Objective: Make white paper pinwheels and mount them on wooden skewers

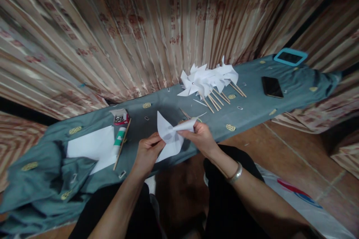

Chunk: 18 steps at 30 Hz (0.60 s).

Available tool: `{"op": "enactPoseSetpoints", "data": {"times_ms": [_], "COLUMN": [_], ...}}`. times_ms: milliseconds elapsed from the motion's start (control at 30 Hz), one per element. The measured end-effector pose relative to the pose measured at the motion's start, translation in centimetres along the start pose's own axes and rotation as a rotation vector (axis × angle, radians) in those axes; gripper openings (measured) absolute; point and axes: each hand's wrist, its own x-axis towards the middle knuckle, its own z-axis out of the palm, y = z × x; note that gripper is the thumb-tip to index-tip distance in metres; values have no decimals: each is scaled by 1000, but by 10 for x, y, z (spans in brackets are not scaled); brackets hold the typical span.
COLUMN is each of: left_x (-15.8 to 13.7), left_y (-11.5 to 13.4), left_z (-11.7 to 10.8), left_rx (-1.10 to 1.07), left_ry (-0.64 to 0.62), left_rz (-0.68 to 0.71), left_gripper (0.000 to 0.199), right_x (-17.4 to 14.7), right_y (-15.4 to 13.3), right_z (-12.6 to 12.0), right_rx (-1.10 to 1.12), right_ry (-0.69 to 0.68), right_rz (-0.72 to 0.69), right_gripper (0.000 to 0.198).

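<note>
A white paper pinwheel (171, 138) without a stick is held up between my two hands, above the front edge of the cloth-covered table. My left hand (150, 149) pinches its left side with thumb and fingers. On the other side, my right hand (201, 138) grips a folded blade at the right. Partly hidden behind the paper lies a pair of scissors (184, 113). To the left are a wooden stick (122, 143), a green and white glue stick (119, 136) and a small red box (120, 117) of metal pins.
Several finished pinwheels (210, 80) on wooden sticks lie at the back. White paper sheets (91, 143) rest at the left beside bunched cloth. A dark phone (272, 87) and a blue-framed tablet (290, 56) are at the right. Curtains (157, 37) hang behind the table.
</note>
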Motion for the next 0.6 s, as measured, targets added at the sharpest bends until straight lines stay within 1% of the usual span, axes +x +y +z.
{"op": "enactPoseSetpoints", "data": {"times_ms": [200,367,467,600], "left_x": [-2,-3,-3,-3], "left_y": [-2,-5,-9,-9], "left_z": [-1,-3,-3,-1], "left_rx": [-54,-78,-116,-184], "left_ry": [1,11,22,32], "left_rz": [-3,-2,-21,-64], "left_gripper": [23,21,23,26], "right_x": [1,1,4,10], "right_y": [1,5,7,7], "right_z": [1,5,8,8], "right_rx": [52,99,103,108], "right_ry": [-34,-49,-50,-104], "right_rz": [36,77,89,71], "right_gripper": [30,32,33,33]}}
